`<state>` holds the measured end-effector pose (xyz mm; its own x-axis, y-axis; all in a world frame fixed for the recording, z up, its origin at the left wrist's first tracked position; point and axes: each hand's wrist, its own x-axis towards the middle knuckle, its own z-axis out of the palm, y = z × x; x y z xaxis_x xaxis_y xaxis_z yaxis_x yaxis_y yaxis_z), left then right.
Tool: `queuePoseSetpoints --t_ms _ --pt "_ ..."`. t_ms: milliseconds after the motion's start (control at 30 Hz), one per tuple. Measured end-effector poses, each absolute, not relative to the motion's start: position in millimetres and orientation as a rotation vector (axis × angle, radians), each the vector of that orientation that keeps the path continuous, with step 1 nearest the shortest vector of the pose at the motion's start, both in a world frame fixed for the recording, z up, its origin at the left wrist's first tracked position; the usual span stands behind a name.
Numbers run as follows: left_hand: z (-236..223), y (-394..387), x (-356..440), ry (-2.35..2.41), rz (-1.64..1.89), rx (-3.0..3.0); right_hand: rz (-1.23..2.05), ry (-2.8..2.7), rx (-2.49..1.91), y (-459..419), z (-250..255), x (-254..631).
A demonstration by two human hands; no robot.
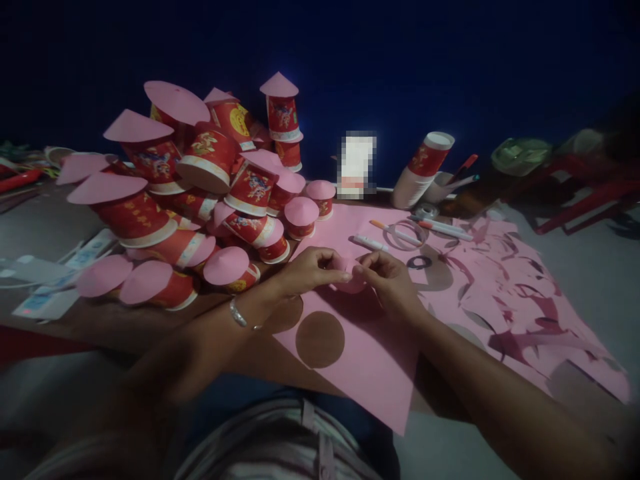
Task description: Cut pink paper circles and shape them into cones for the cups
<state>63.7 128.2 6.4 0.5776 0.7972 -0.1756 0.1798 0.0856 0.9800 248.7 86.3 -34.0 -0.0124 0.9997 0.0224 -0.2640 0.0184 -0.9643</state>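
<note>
At the frame's center, your left hand [310,267] and right hand [387,277] both pinch a small pink paper piece [350,275]. It looks light, thin and easily creased; hold it gently by the edges.

A heap of cups [200,193] crowds my left; markers [400,233] and tape rings [407,235] lie ahead; the pink sheet [370,360] toward me lies open
</note>
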Motion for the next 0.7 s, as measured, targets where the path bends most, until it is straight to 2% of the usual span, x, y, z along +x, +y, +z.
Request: queuePoseSetpoints --t_ms 367,700 --pt "-1.9 128.7 65.6 0.879 0.584 1.456 1.325 -1.048 -1.030 84.8 -28.6 247.8" --pt "1.4 127.6 64.4 0.983 0.506 1.762 1.419 -1.097 -1.124 86.9 -28.2 249.4"
